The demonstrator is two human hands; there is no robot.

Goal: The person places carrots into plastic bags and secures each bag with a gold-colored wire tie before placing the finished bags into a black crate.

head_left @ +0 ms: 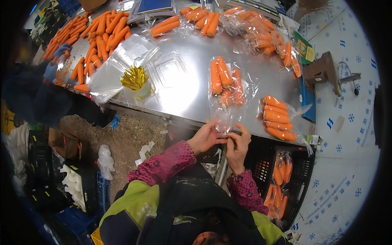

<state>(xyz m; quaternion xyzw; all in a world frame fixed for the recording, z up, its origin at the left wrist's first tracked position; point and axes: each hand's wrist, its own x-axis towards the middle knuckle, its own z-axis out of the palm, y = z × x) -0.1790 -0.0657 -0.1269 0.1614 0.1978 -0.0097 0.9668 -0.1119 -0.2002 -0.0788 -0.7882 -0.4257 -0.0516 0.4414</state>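
Observation:
A clear plastic bag of carrots [226, 83] lies on the steel table in front of me, its gathered neck pointing toward my body. At the table's front edge, my left hand [204, 138] pinches that neck from the left. My right hand [238, 148] meets it from the right, with thumb and fingertips drawn together beside the neck and one finger raised. Whatever sits between those right fingertips is too small to make out. To the right lies another bag of carrots [279, 118]. Left of the bags, a white cup holds gold twist ties [136, 77].
Loose carrots [102, 34] cover the far left, beside clear bags [122, 61] and a clear plastic tray [168, 68]. Bagged carrots [261, 34] line the back. A black crate [300, 175] with bagged carrots stands below right. A co-worker's gloved hand [61, 50] is at the left.

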